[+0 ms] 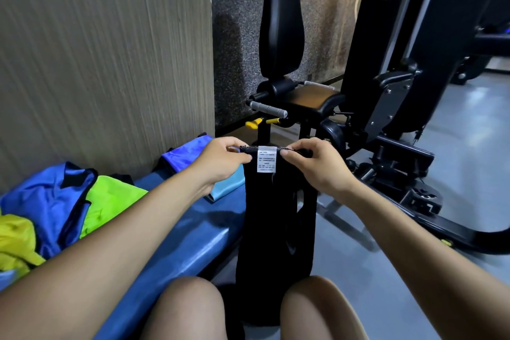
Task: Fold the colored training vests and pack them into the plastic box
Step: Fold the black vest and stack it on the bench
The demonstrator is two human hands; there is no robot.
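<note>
In the head view, the left hand (220, 161) and right hand (317, 167) sit close together, each pinching the top hem of the black vest (276, 223) on either side of its white label (267, 159). The vest hangs straight down from both hands, equally near, long axis vertical, between the knees

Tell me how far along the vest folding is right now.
Possibly done: a light blue piece lies flat on the bench. In hand: left hand and right hand pinch a black vest hanging. Left: blue, green, yellow vests unfolded; no box visible.
</note>
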